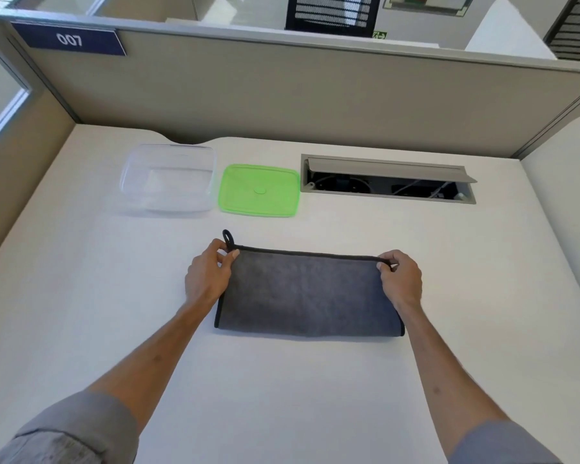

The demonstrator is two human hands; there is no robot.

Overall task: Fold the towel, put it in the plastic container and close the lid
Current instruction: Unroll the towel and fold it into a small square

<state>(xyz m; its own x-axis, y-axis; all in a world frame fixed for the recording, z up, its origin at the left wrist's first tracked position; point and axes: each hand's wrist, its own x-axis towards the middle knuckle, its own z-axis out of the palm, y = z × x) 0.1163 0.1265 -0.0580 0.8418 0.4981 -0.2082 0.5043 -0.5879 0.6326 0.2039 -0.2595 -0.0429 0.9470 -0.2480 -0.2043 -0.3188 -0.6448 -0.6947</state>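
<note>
A grey towel (307, 296) with a black hem lies folded in half on the white desk, its fold toward me. My left hand (208, 272) pinches the far left corner beside the hanging loop. My right hand (400, 276) pinches the far right corner. Beyond the towel stands a clear plastic container (168, 179), open and with nothing in it. To its right the green lid (260, 190) lies flat on the desk.
An open cable hatch (387, 179) is sunk into the desk at the back right. Beige partition walls (282, 95) enclose the desk at the back and both sides. Bare desk surface (81, 279) lies left of the towel.
</note>
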